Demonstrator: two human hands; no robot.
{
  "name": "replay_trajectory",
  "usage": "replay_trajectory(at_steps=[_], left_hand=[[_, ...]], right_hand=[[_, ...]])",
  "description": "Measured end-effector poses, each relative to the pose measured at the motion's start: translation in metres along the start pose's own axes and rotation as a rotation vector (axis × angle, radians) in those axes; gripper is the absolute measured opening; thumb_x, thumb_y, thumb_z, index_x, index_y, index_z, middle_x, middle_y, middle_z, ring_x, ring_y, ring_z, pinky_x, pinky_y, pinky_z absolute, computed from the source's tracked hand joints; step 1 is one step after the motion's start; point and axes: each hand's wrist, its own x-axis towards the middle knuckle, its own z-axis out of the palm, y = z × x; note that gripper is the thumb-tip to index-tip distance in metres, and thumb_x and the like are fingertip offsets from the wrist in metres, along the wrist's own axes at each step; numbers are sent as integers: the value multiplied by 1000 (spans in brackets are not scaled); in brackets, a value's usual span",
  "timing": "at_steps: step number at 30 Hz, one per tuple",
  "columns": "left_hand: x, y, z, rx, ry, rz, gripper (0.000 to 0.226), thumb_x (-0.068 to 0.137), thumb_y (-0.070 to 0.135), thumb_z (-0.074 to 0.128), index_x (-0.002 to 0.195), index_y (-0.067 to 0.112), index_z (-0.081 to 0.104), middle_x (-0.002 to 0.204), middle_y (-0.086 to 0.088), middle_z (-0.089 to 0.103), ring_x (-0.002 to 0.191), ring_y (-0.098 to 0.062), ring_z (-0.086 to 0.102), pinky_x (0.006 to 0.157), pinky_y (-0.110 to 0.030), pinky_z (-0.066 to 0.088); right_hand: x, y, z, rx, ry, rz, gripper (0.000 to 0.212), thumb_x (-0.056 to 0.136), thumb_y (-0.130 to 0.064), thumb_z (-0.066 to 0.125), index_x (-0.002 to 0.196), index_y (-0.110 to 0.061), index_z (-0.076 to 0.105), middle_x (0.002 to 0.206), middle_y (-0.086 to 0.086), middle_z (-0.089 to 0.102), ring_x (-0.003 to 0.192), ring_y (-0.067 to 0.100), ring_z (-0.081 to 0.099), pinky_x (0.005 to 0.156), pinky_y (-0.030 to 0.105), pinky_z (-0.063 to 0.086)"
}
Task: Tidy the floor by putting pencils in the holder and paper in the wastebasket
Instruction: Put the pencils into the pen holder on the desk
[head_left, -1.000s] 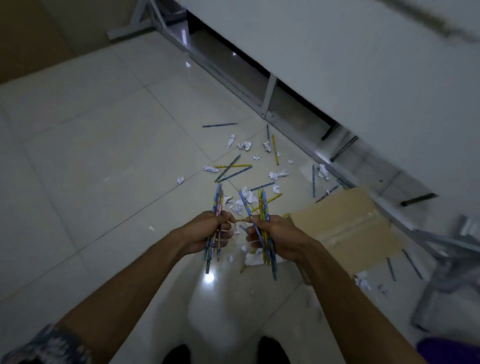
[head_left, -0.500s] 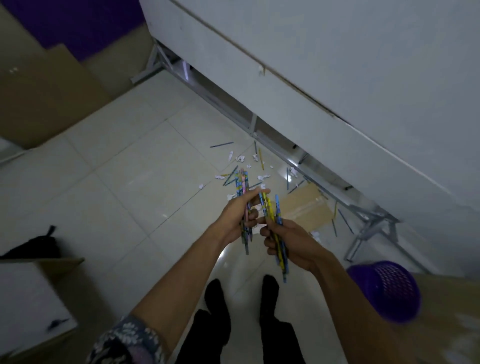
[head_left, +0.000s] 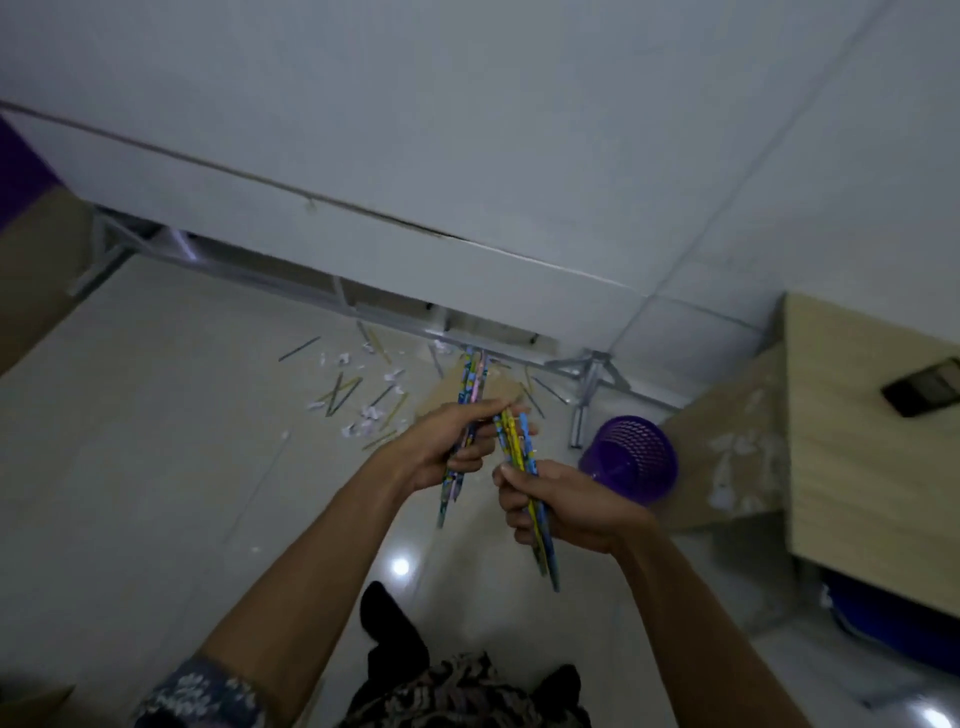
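I count two hands: left hand, right hand. Each grips one bundle. Left bundle: three or four pencils. Right bundle: at least three. Loose pencils on floor: roughly ten, blur prevents an exact count. Paper scraps: over a dozen. Purple mesh basket: one.

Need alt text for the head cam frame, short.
Seen from above, a person's left hand grips one pencil bundle, the right hand a second bundle. Loose pencils and paper scraps litter the tiled floor beyond; a purple mesh basket sits at right.
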Motion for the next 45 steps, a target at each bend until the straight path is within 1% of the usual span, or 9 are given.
replay_trajectory(at_steps=[5,10,13,19,24,30,36,40,45], left_hand=[[47,-29,112,198,-207,-14,45,99,43,61,125,8,70,133,-23,53,39,-4,27,38,-23,15],[99,-71,225,475,-170,73,82,79,65,76,122,-4,66,106,-25,60,47,-13,22,47,-34,14],[128,-91,287,530,-155,86,56,75,55,85,101,6,78,98,-46,59,47,-14,27,48,-31,13],[192,-103,375,563,-265,26,33,85,47,80,90,15,81,50,-1,44,42,-10,23,38,-22,19],[253,-87,432,585,-396,-38,26,88,33,80,97,9,79,109,-17,77,40,-5,33,38,-19,28],[335,-68,487,667,-520,-71,37,89,34,79,106,1,75,116,-20,74,44,-6,36,41,-19,31],[426,-74,528,506,-296,-117,56,91,54,70,98,-1,73,75,-15,64,41,-9,24,41,-22,25],[467,-79,537,224,-3,-126,39,97,43,66,106,5,68,82,0,74,40,-6,29,35,-19,26],[511,-80,540,-5,61,-190,34,101,34,58,75,15,50,59,3,43,38,-8,28,33,-22,25]], right_hand=[[-108,33,-69,137,-26,-71,22,101,-39,61,97,-17,59,74,-3,37,60,12,38,55,25,36],[-201,60,-132,293,57,-215,21,99,-37,65,97,-16,61,73,-2,33,53,9,29,44,22,32],[-258,67,-160,315,138,-263,21,97,-35,67,96,-15,63,72,-2,33,53,9,26,44,21,28],[-336,65,-203,456,336,-428,22,104,-25,54,114,-6,57,73,1,43,59,10,33,51,22,26],[-364,56,-259,401,388,-476,19,100,-22,61,107,-5,58,78,5,55,66,18,54,63,31,48],[-401,18,-349,-22,632,-270,25,101,-42,58,89,-22,67,80,-3,51,67,10,46,62,24,39],[-428,-22,-438,3,653,-284,29,102,-40,57,99,-11,59,72,1,40,53,11,35,49,26,33],[-439,-39,-492,215,828,-474,26,103,-28,58,99,-4,63,70,8,45,55,16,46,57,31,52],[-445,-81,-581,468,1031,-733,24,102,-23,58,94,-1,66,66,8,50,58,14,53,70,33,63]])
